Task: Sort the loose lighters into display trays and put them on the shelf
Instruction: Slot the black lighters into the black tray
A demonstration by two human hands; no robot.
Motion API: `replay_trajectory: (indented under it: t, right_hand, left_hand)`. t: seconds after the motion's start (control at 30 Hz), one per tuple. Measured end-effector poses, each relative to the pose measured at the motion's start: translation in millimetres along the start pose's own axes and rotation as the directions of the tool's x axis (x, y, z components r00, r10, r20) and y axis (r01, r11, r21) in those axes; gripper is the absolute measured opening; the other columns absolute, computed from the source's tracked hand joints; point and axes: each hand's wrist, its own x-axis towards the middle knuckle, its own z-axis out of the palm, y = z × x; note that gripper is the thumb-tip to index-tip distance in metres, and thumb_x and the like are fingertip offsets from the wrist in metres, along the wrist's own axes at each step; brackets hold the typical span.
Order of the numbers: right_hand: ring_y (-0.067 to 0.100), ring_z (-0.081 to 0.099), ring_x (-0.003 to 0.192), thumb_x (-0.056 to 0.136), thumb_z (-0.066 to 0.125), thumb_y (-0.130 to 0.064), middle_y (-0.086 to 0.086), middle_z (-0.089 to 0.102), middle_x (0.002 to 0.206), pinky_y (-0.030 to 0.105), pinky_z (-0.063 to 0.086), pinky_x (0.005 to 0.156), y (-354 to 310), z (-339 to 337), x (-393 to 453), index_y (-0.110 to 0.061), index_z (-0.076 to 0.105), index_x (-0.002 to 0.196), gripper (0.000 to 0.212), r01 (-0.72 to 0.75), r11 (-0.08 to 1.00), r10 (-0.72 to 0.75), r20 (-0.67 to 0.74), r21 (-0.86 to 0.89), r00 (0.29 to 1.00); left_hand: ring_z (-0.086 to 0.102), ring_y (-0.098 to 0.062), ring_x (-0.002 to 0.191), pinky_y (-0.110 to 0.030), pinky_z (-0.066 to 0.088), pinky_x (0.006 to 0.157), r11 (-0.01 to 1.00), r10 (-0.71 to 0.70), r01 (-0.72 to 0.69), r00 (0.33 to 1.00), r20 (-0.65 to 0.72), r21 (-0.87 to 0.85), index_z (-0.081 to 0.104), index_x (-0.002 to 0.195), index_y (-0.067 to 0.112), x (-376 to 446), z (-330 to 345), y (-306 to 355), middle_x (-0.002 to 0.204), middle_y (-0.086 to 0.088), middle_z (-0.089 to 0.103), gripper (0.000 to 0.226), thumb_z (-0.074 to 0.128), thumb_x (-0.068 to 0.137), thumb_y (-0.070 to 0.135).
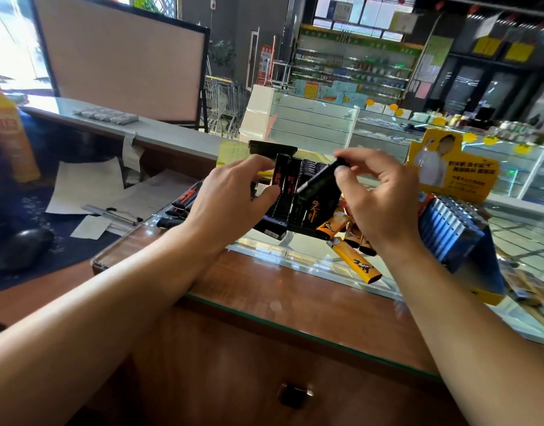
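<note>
A black display tray (298,207) stands tilted on the glass counter, with several black lighters upright in its slots. My left hand (234,195) grips the tray's left side, thumb against a black lighter with red print (287,182). My right hand (378,192) pinches a single black lighter (321,178) slantwise above the tray's right slots. Loose yellow lighters (353,259) lie on the glass below my right hand. More black lighters with red print (180,207) lie loose to the left of the tray.
A blue display box of lighters (458,222) with a yellow header card (449,167) stands at the right. Papers, a stapler and a black mouse (29,241) lie on the lower desk at left. A wooden counter edge (295,290) with glass top runs in front.
</note>
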Motion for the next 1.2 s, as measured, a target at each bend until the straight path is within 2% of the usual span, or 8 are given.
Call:
replay_trajectory:
  t: [0.13,0.27,0.5,0.63,0.8,0.87,0.97,1.2]
  right_hand:
    - [0.007,0.057,0.088,0.086,0.066,-0.019,-0.021,0.064,0.087,0.026,0.048,0.080,6.8,-0.5,-5.1,-0.026,0.074,0.101,0.019,0.078,0.988,-0.068,0.075,-0.135,0.995]
    - [0.015,0.051,0.092,0.087,0.066,-0.017,-0.005,0.071,0.093,0.021,0.035,0.079,9.2,10.9,-7.5,-0.020,0.075,0.104,0.019,0.181,0.958,-0.157,0.124,-0.220,0.980]
    - [0.018,0.044,0.091,0.087,0.067,-0.022,-0.003,0.073,0.085,0.040,0.041,0.083,15.8,27.5,-10.7,-0.019,0.073,0.102,0.016,0.290,0.877,-0.247,0.159,-0.384,0.956]
    - [0.017,0.043,0.090,0.087,0.069,-0.020,-0.003,0.073,0.084,0.035,0.033,0.087,16.2,26.0,-10.3,-0.018,0.074,0.099,0.014,0.328,0.858,-0.297,0.139,-0.396,0.945]
    - [0.019,0.044,0.094,0.087,0.067,-0.023,-0.002,0.072,0.086,0.036,0.036,0.085,20.9,28.5,-9.9,-0.019,0.072,0.100,0.015,0.269,0.868,-0.224,0.155,-0.417,0.962]
    - [0.020,0.044,0.099,0.087,0.066,-0.023,-0.002,0.071,0.097,0.036,0.037,0.088,22.1,31.3,-9.8,-0.019,0.073,0.102,0.018,0.265,0.858,-0.217,0.158,-0.440,0.963]
    - [0.023,0.043,0.108,0.085,0.065,-0.027,0.000,0.065,0.113,0.035,0.036,0.095,25.0,31.4,-9.5,-0.020,0.073,0.110,0.027,0.248,0.843,-0.181,0.182,-0.477,0.966]
    - [0.028,0.043,0.119,0.079,0.062,-0.041,0.001,0.061,0.123,0.040,0.036,0.102,22.8,25.9,-13.8,-0.023,0.062,0.129,0.053,0.210,0.854,-0.049,0.327,-0.476,0.944]
  left_hand:
    - [0.050,-0.021,0.130,-0.041,0.044,0.104,0.987,0.079,-0.089,0.994,0.075,0.135,0.057,0.135,0.018,0.2,4.2,0.4,0.138,0.001,0.059,0.051,0.063,0.090,0.040]
    - [0.040,-0.023,0.140,-0.042,0.036,0.113,0.974,0.093,-0.116,0.988,0.124,0.192,0.051,0.143,0.017,-1.4,3.8,3.8,0.149,-0.002,0.048,0.065,0.056,0.085,0.048]
    - [0.035,-0.022,0.143,-0.038,0.031,0.116,0.968,0.107,-0.133,0.986,0.130,0.214,0.046,0.147,0.018,-3.0,4.5,2.2,0.153,-0.003,0.043,0.067,0.067,0.088,0.042]
    - [0.034,-0.021,0.143,-0.036,0.030,0.115,0.968,0.111,-0.138,0.985,0.132,0.209,0.046,0.147,0.018,-3.3,4.7,1.5,0.153,-0.002,0.044,0.067,0.068,0.088,0.040]
    - [0.036,-0.022,0.142,-0.036,0.032,0.114,0.970,0.115,-0.140,0.985,0.130,0.199,0.047,0.146,0.018,-4.1,5.7,1.2,0.152,-0.003,0.045,0.066,0.068,0.088,0.039]
    - [0.036,-0.022,0.142,-0.036,0.032,0.113,0.971,0.113,-0.137,0.985,0.128,0.197,0.048,0.146,0.018,-4.1,5.6,1.0,0.151,-0.002,0.045,0.065,0.069,0.088,0.039]
    - [0.037,-0.022,0.141,-0.037,0.033,0.113,0.971,0.113,-0.138,0.985,0.131,0.198,0.048,0.145,0.017,-3.8,5.5,1.1,0.151,-0.003,0.046,0.065,0.069,0.088,0.038]
    - [0.041,-0.024,0.139,-0.038,0.035,0.111,0.976,0.086,-0.108,0.989,0.119,0.190,0.051,0.142,0.017,-4.1,3.5,2.4,0.149,-0.003,0.049,0.061,0.069,0.086,0.033]
